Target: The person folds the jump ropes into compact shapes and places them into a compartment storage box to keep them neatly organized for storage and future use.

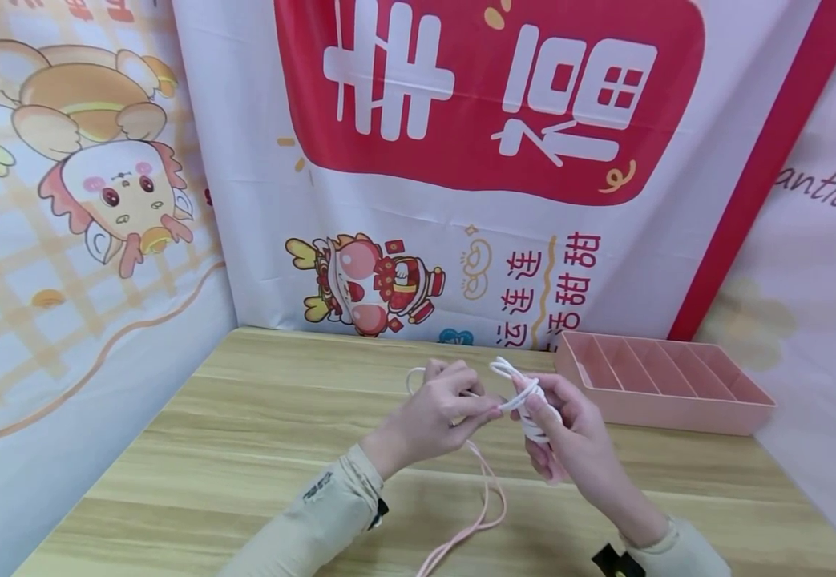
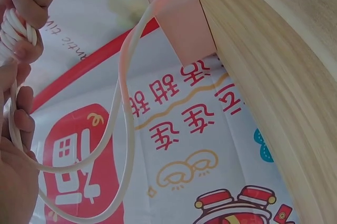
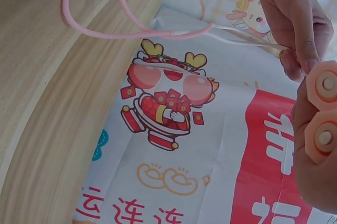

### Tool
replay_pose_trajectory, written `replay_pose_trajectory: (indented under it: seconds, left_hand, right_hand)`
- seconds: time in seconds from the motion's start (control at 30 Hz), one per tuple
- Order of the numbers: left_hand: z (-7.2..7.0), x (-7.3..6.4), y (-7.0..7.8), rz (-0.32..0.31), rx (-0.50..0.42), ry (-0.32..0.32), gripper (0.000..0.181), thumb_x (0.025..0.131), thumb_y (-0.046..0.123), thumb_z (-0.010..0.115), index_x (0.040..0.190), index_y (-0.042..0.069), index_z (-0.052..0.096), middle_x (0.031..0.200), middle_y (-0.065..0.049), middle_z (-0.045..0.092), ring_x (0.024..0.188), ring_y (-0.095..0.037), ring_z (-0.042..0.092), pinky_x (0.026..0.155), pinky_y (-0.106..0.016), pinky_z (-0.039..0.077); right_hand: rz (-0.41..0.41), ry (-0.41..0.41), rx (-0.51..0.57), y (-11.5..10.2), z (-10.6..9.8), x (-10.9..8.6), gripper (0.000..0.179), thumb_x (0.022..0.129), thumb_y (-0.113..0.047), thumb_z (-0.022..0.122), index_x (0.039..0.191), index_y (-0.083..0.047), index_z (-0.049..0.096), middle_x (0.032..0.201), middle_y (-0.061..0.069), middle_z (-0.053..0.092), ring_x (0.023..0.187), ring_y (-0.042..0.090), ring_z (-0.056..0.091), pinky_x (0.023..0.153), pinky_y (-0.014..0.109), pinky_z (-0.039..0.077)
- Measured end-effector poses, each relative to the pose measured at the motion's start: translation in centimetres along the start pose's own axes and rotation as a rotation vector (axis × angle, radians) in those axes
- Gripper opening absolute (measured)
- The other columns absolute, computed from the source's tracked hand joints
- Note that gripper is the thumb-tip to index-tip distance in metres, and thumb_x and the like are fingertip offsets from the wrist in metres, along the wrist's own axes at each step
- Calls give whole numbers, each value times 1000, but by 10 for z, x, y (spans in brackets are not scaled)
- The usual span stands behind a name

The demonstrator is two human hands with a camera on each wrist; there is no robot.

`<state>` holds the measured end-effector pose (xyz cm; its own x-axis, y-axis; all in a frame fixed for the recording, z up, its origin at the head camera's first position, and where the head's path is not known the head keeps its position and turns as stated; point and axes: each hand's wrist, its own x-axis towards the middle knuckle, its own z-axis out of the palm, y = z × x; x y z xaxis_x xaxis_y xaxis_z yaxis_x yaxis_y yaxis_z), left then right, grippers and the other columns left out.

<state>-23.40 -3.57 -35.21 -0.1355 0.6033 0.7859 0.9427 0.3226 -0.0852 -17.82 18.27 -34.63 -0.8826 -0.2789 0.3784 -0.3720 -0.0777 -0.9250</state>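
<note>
My right hand (image 1: 578,425) grips the two pink handles (image 3: 327,83) of a jump rope side by side, their octagonal ends showing in the right wrist view. White cord (image 2: 15,31) is wound several times around the handles. Just left of it, my left hand (image 1: 442,409) pinches the white cord close to the windings, fingertips near the right hand's fingers. A small white loop (image 1: 502,367) sticks up above the right hand. From the left hand the rest of the cord hangs down, turning pink (image 1: 503,503) toward the front of the table.
A pink box (image 1: 684,409) with several compartments stands at the table's back right. The wooden table (image 1: 244,449) meets a printed cloth backdrop (image 1: 259,264) behind, with more printed cloth at left and right.
</note>
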Motion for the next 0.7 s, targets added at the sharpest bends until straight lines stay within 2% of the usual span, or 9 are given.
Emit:
replay_pose_trajectory:
  seconds: [0.17,0.43,0.53,0.7]
  left_hand:
    - [1,0,1,0,13,-17,9,90,22,74,98,18,77,84,8,54,82,-10,45,77,-33,34]
    - [0,-3,-5,-42,-15,40,17,85,22,79,103,20,79,82,7,53,80,-10,45,74,-34,31]
    - [0,-4,-8,-62,-60,39,19,85,22,78,104,19,79,82,9,54,80,-9,43,74,-32,29]
    - [1,-5,-13,-101,-189,32,19,86,19,78,104,16,79,80,11,55,77,-7,42,74,-29,29]
  right_hand:
    - [-5,5,-41,1,-1,-1,27,101,-10,57,124,1,49,88,13,63,40,18,45,27,32,36]
    - [-80,-15,-56,2,-2,0,24,100,-4,57,122,0,50,87,14,62,38,20,44,25,34,34]
    - [-106,-35,-42,2,-4,0,21,101,-3,54,122,2,51,86,15,62,36,21,43,24,34,34]
    - [-137,-74,21,1,-8,0,19,102,0,50,121,4,51,86,15,62,35,24,40,24,34,33]
